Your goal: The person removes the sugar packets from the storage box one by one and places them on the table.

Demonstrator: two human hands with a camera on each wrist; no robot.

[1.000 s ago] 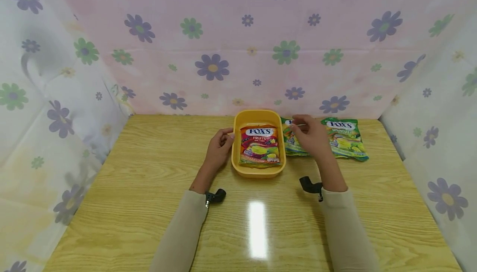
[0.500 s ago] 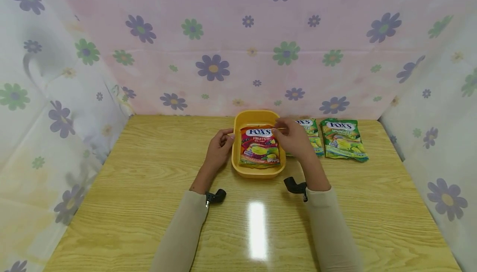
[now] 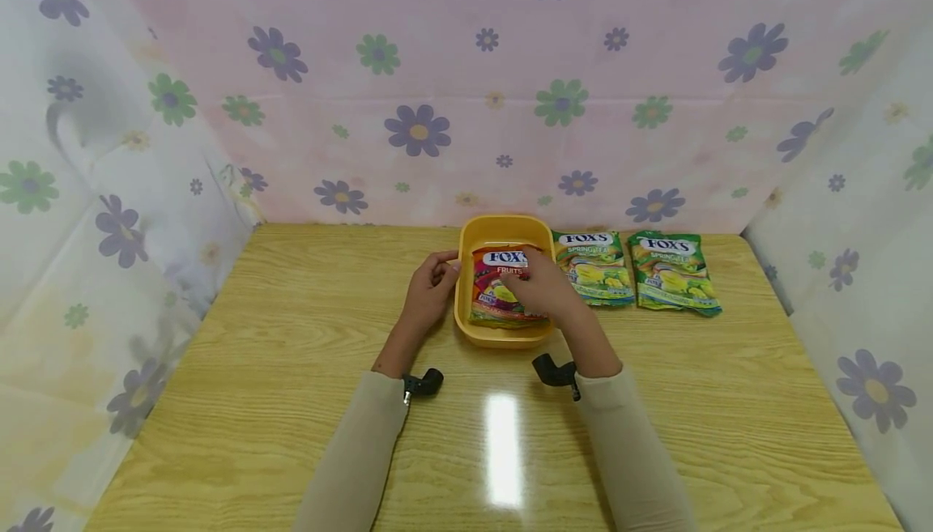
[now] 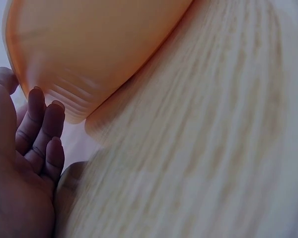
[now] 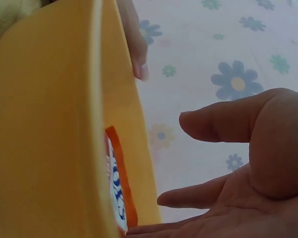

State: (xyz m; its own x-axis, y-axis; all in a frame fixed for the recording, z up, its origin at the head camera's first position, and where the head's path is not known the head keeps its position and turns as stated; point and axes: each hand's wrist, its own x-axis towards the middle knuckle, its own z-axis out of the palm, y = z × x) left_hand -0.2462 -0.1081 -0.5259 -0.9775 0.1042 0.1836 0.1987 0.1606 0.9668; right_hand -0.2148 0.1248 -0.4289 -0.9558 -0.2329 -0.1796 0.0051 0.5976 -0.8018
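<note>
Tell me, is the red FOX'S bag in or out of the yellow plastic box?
In: the red FOX'S bag lies inside the yellow plastic box, within its rim.

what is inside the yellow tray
A red Fox's Fruits packet lies inside the yellow tray. In the head view, the right hand hides part of the packet's right side; anything under the packet cannot be seen.

Yellow tray (image 3: 503, 341), red packet (image 3: 490, 292) (orange-edged), green packets (image 3: 674, 273), flower-patterned pink cloth (image 3: 466, 70)
</note>
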